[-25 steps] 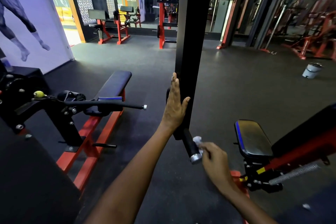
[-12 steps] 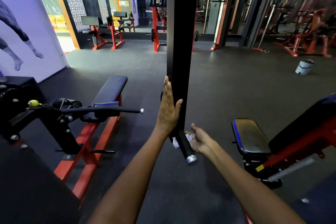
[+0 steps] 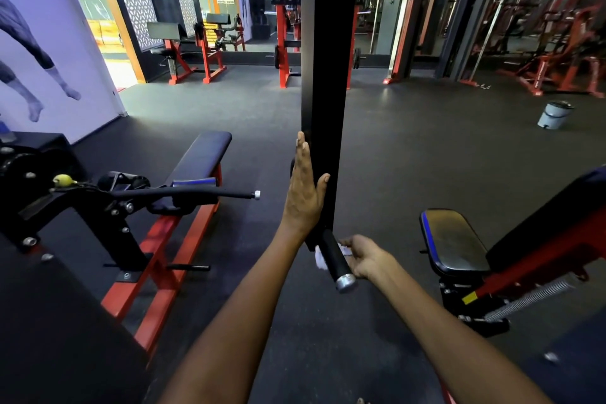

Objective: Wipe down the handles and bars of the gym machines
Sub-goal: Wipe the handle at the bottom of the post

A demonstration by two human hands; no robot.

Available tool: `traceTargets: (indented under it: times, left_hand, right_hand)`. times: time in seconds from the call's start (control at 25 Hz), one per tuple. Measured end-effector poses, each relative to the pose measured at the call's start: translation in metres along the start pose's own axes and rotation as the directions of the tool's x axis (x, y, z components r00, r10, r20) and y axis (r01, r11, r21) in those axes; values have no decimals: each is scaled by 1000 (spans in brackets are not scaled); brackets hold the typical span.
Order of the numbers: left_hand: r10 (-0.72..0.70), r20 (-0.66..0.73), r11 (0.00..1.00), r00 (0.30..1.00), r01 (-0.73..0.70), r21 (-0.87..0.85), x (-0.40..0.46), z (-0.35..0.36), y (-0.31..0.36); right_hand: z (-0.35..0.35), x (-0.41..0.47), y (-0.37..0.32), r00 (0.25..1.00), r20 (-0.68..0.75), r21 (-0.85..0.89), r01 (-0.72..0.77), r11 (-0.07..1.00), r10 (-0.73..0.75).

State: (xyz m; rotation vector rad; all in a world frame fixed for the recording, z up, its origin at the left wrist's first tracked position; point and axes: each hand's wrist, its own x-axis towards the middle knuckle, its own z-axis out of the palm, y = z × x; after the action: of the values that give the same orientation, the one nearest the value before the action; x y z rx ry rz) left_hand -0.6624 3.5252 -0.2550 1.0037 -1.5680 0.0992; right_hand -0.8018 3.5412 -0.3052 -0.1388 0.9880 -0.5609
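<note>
Right hand (image 3: 364, 257) now farther down handle (image 3: 334, 261)

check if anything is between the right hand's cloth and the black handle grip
Nothing visible is. The right hand holds the white cloth directly against the black handle grip, wrapping behind it.

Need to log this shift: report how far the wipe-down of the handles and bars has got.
Done: nothing can be confirmed as wiped from this view. In hand: the right hand holds a white cloth against the black handle, while the left hand rests flat on the upright black bar. Left: the long handle on the left machine and the red machines further back appear untouched.
</note>
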Motion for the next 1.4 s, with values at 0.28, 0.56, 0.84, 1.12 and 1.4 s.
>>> traceTargets:
  times: [0.28,0.56,0.84,1.12,1.4]
  left_hand:
    - [6,-7,1000,1000,-6,15,0,1,-2]
    - [0,-11,1000,1000,0,-9,-1,0,-2]
    - [-2,-5,1000,1000,2,-6,-2,-3,1]
    - [4,-12,1000,1000,-4,-11,-2,-5,1]
    - [-4,11,1000,1000,4,-8,-3,-6,2]
  right_hand:
    - [-38,-33,26,956,181,-136,257,957,-231]
    - [-18,-24,25,917,102,-308,398,864,-386]
    - [-1,-9,18,935,205,-239,333,912,-288]
    - [-30,-44,13,741,226,-588,621,518,-632]
    - [-37,-48,51,318,582,-752,562,-345,-748]
